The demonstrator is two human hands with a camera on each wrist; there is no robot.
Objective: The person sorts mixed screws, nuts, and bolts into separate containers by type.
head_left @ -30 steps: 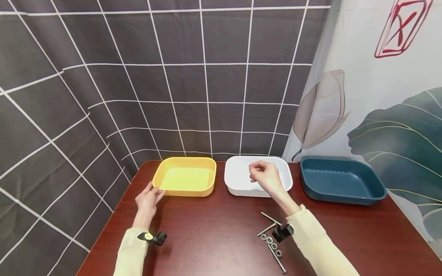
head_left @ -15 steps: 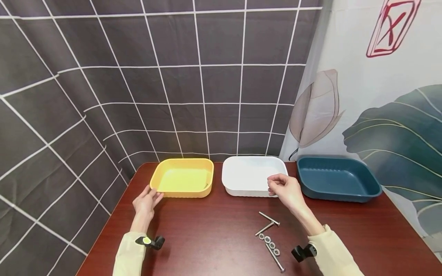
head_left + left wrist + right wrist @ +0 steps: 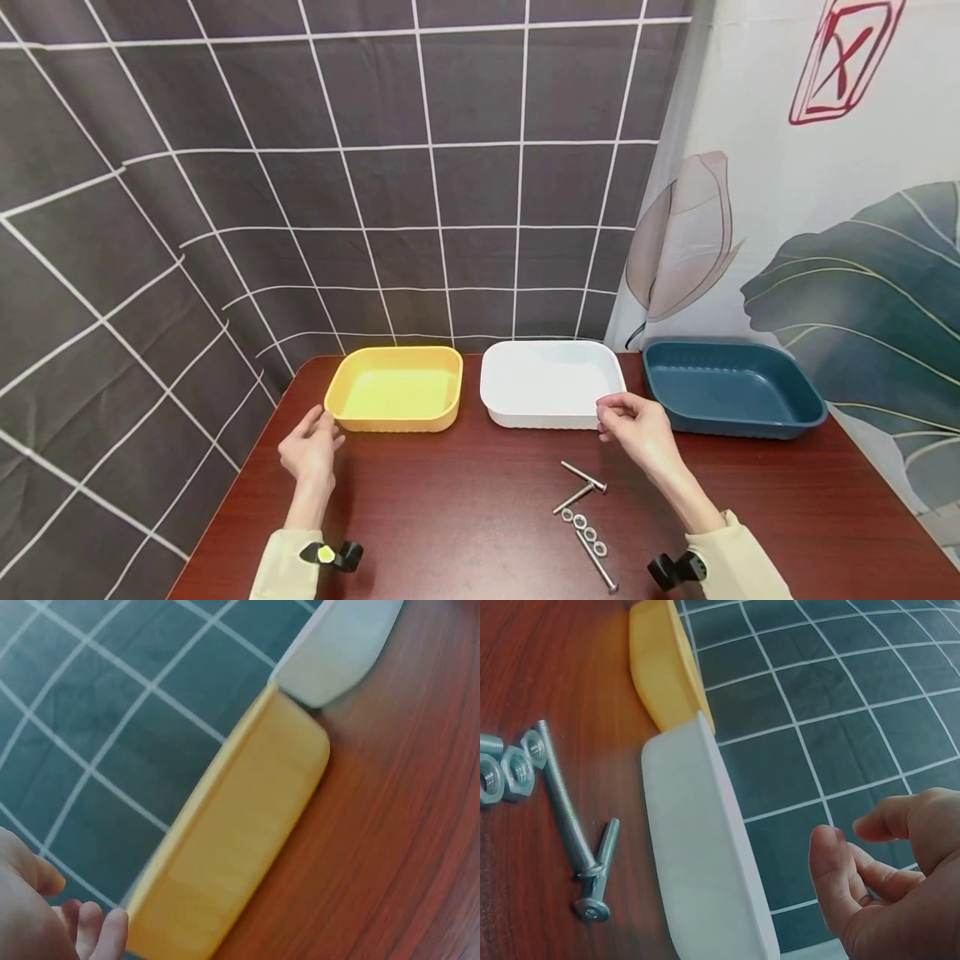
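Observation:
My left hand (image 3: 309, 446) is beside the front left corner of the yellow tray (image 3: 393, 421), fingers loosely bent and holding nothing. In the left wrist view its fingertips (image 3: 112, 930) are right at the tray's end. Near the front right corner of the white tray (image 3: 547, 421) is my right hand (image 3: 641, 433). Its fingers are relaxed, and the right wrist view shows a gap between thumb and fingers with nothing in it. On the table in front of the white tray lie three metal bolts (image 3: 597, 562) and several hex nuts (image 3: 580, 522).
A dark blue tray (image 3: 738, 392) stands right of the white one, completing a row along the back of the reddish-brown wooden table (image 3: 450, 508). Behind the row hangs a dark gridded cloth (image 3: 480, 183), with a white leaf-patterned cloth (image 3: 697, 233) on the right.
My right hand has moved from over the white tray to its front right corner. My left hand has drawn slightly back from the yellow tray's rim. The view has shifted a little.

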